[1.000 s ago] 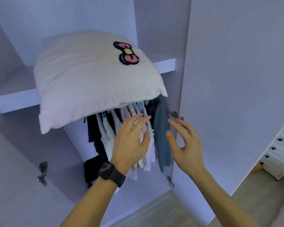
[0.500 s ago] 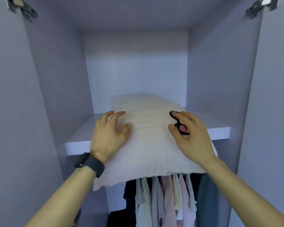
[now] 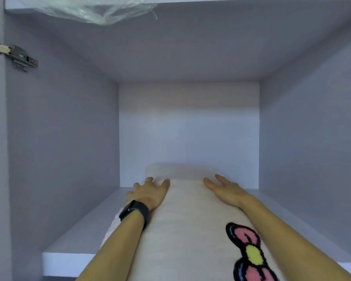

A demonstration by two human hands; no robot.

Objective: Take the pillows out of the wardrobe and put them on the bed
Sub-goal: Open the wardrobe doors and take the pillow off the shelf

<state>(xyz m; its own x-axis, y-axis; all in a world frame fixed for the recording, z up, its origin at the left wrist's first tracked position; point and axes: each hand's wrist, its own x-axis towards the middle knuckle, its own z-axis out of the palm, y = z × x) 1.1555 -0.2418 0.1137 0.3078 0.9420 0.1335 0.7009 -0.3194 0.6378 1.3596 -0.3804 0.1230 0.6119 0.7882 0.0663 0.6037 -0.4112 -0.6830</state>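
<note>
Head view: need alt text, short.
The person's left hand and right hand rest on a white pillow with a pink bow patch, lying on a wardrobe shelf and overhanging its front edge. The left wrist wears a dark watch; a clear plastic bag sits on the shelf above.

- The head view looks straight into the wardrobe compartment (image 3: 59, 138) at its back wall (image 3: 188, 138), angled slightly upward, catching the upper shelf (image 3: 190, 47) from below.
- It sits close: the pillow (image 3: 186, 230) runs off the bottom edge.
</note>
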